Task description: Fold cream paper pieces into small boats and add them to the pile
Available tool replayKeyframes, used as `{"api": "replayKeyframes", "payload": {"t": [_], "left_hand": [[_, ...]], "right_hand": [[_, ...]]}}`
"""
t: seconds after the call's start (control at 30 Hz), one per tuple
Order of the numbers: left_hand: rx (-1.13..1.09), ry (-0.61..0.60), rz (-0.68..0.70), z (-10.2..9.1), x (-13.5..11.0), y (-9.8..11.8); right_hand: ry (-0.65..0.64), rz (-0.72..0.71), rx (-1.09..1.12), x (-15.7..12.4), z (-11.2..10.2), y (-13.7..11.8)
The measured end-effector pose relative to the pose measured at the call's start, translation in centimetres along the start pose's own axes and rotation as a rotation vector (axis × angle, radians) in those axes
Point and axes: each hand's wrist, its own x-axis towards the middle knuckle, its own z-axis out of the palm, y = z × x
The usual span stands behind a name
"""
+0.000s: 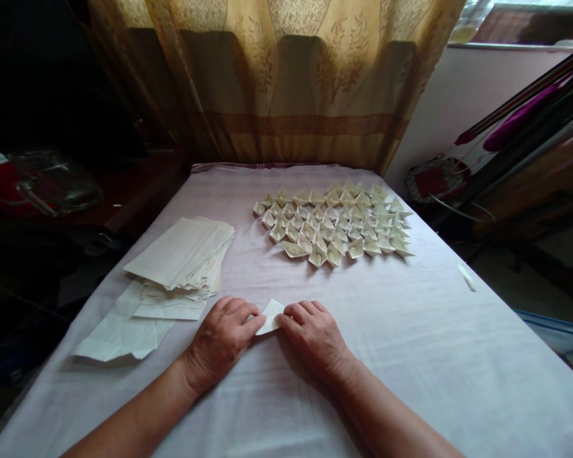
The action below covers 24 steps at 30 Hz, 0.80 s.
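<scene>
Near centre, my hands pinch small folded white paper | far right: cream paper boats look done | left: flat white sheets likely remain

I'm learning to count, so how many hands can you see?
2. The left hand is at the left side of the small folded paper, and the right hand is at its right side. No other hand shows.

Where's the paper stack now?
In the head view, the paper stack lies at left, just beyond the left hand and left of the cluster of folded paper shapes.
</scene>
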Motion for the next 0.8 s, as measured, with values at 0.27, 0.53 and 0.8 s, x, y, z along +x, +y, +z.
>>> {"api": "replayKeyframes", "payload": {"t": [0.27,0.53,0.8], "left_hand": [[-0.095,-0.058,-0.098,-0.2,-1.1,0.8],[-0.202,-0.179,-0.335,0.4,-0.7,0.6],[-0.203,-0.19,-0.42,0.7,-0.1,0.8]], "right_hand": [[-0.06,0.079,0.117,-0.8,-0.6,-0.2],[-0.116,0.343,0.321,-1.7,-0.7,1.8],[-0.183,0.445,0.227,-0.4,-0.7,1.7]]}}
